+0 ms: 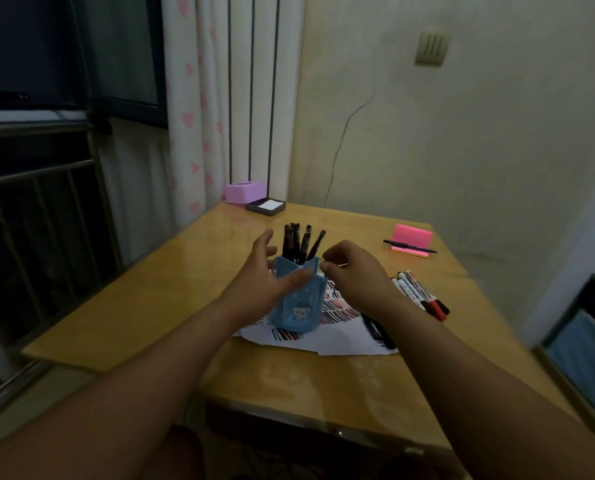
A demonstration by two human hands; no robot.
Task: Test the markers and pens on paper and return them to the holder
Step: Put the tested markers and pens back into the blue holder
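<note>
A blue pen holder [298, 308] stands on a scribbled white paper [344, 336] at the middle of the table. Several black pens [299, 241] stick up out of it. My left hand [261, 271] cups the holder's left side, thumb lying across its front, fingers spread upward. My right hand [353, 273] hovers at the holder's right rim with fingertips pinched together; nothing clear shows between them. Three whiteboard markers [421, 294] lie on the table to the right. A black pen [379, 332] lies on the paper under my right wrist.
A pink sticky-note stand [413, 237] with a black pen [408, 246] across it sits at the far right. A pink box [244, 192] and a dark tray [266, 206] of white notes stand at the far corner. The wooden table [157, 292] meets the barred window on the left.
</note>
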